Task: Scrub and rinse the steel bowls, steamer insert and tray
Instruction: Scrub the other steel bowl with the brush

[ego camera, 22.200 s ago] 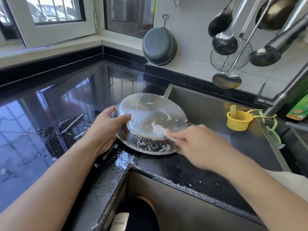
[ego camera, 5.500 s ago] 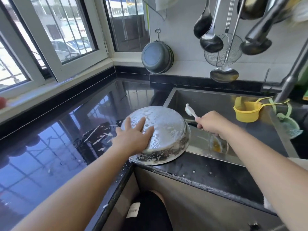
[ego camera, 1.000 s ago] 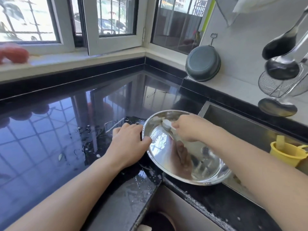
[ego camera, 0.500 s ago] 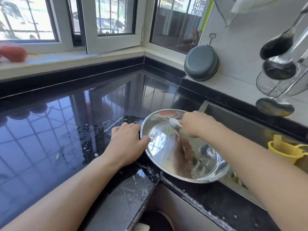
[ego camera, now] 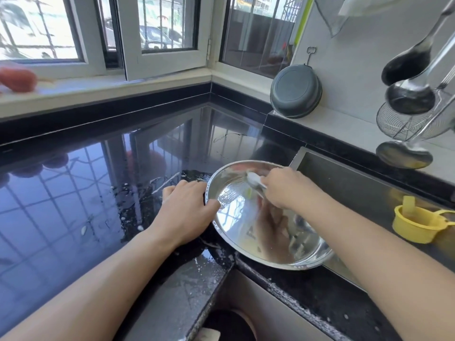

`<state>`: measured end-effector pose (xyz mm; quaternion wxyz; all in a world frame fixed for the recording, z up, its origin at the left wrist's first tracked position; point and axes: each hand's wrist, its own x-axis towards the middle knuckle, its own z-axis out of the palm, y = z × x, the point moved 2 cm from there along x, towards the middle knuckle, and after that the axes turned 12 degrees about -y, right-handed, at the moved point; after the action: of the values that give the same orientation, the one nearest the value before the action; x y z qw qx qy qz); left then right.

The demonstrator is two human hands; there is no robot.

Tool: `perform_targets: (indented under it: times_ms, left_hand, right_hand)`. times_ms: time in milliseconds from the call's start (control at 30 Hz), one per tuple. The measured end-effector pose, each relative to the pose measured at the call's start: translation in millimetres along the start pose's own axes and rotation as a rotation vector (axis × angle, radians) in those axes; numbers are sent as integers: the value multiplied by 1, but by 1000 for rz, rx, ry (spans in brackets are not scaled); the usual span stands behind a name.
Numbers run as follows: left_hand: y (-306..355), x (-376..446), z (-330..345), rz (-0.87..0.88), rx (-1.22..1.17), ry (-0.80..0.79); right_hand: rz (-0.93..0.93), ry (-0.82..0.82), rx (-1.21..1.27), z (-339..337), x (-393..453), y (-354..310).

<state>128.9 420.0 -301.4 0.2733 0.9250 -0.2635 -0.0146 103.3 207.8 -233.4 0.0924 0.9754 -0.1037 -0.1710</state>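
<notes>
Head view: the steel bowl (ego camera: 266,217), soapy underside up seconds ago, now sits open side up; left hand (ego camera: 183,212) grips its rim, right hand (ego camera: 283,187) clutches the scrubber (ego camera: 254,179), so inside scrubbing has begun.

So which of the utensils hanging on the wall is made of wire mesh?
The wire mesh skimmer, behind the two solid steel ladles; its basket is see-through.

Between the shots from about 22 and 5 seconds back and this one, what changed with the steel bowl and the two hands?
The steel bowl was flipped from soapy underside up to open side up, still straddling the counter and sink edge. The left hand shifted from pressing its base to gripping its rim. The right hand now works the scrubber inside. The yellow cup stayed put.
</notes>
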Motion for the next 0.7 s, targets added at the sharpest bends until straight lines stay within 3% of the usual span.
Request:
perform_targets:
  times_ms: [167, 300, 500, 700]
  left_hand:
    - [-3, -1, 0, -1, -44, 30]
    - [-2, 0, 2, -33, 21, 9]
    - [1, -3, -2, -17, -19, 9]
    - [-3, 1, 2, -55, 27, 30]
  right_hand:
    - [-289, -76, 80, 13, -25, -45]
    - [-374, -243, 128, 1, -37, -36]
    - [-264, -52, 119, -4, 1, -31]
    - [-593, -337, 115, 24, -55, -3]
